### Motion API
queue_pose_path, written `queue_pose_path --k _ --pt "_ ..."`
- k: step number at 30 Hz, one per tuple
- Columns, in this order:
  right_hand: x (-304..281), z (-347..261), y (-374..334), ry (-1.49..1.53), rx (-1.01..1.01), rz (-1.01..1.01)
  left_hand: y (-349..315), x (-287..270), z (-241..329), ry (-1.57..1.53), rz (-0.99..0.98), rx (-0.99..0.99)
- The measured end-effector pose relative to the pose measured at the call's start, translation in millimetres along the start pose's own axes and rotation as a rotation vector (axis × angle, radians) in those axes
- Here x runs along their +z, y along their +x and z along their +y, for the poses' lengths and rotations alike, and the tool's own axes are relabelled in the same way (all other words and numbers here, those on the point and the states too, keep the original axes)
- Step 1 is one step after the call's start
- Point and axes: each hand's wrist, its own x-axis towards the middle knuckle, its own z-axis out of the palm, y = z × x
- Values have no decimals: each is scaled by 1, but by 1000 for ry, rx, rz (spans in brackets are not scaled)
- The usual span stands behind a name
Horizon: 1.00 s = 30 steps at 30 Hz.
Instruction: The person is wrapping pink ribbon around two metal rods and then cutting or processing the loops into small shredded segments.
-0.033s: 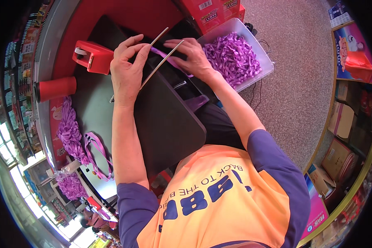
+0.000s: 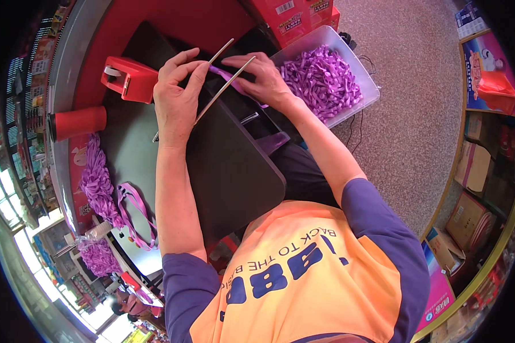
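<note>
Purple ribbon (image 2: 218,71) slants between the left hand (image 2: 177,88) and right hand (image 2: 263,81), its upper end nearest the left's narrowed fingertips, its long axis running down rightward beneath the right's curled fingers, 1 of 2 slim rods (image 2: 223,92) crossing it, though I cannot tell which hand grips it.

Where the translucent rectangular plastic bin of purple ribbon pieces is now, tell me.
In the head view, the bin is right of centre near the top, just right of the person's right hand and beside the red cardboard box.
</note>
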Motion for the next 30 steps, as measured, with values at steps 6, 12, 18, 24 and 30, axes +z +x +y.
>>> queue_pose_path --k 6,12,18,24,30 --pt "5 -12 22 409 38 -77 -1 0 0 -19 4 -14" --pt "0 23 7 54 -29 -80 -2 -3 -2 1 12 -12" --pt "-8 110 -58 -138 199 -157 0 -1 -4 -1 9 5" --pt "-10 121 -95 54 689 -244 -1 -1 -3 -13 16 -3" --pt "10 102 -97 588 892 60 -1 -1 -1 0 17 -9"
